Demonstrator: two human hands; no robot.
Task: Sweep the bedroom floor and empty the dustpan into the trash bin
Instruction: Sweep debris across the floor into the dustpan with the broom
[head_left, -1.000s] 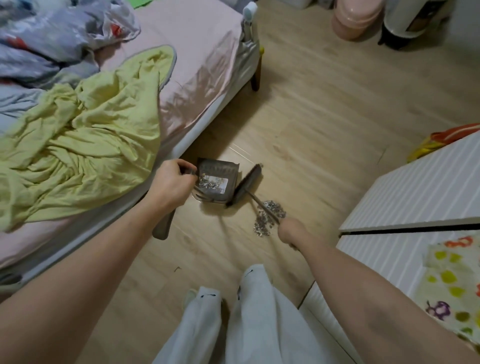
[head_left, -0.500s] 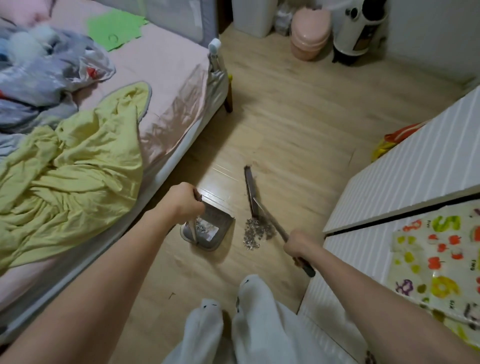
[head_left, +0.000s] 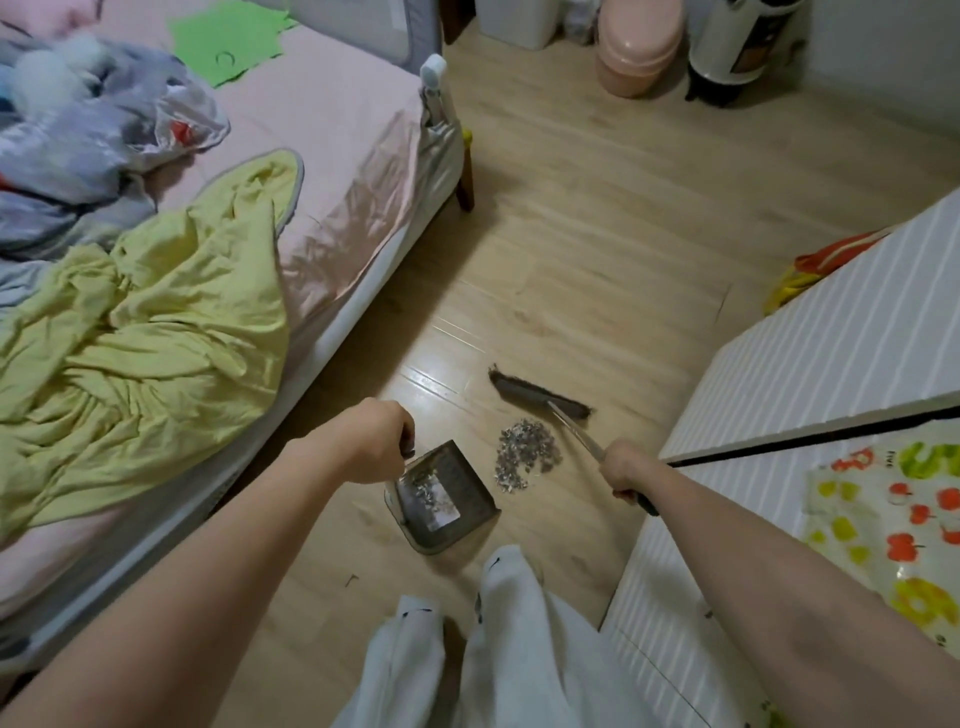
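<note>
one dustpan (head_left: 447, 499), one broom (head_left: 540, 399), two hands

— What does the floor (head_left: 597, 249) carry from where I'm watching?

— Pale wood planks. I see a small heap of grey debris (head_left: 525, 455) lying on them, a dark brush head (head_left: 537, 399) resting just beyond it, and a dark dustpan (head_left: 445, 499) set down just left of the heap, with scraps inside.

— And further off?

— A pink bin (head_left: 638, 47) and a white one (head_left: 517, 21) stand at the far wall, beside a white and black appliance (head_left: 737, 47).

— The bed (head_left: 332, 171)?

— I see a pink sheet, with a rumpled yellow blanket (head_left: 145, 332), grey bedding (head_left: 78, 150) and a green sheet of paper (head_left: 228, 41) on it.
</note>
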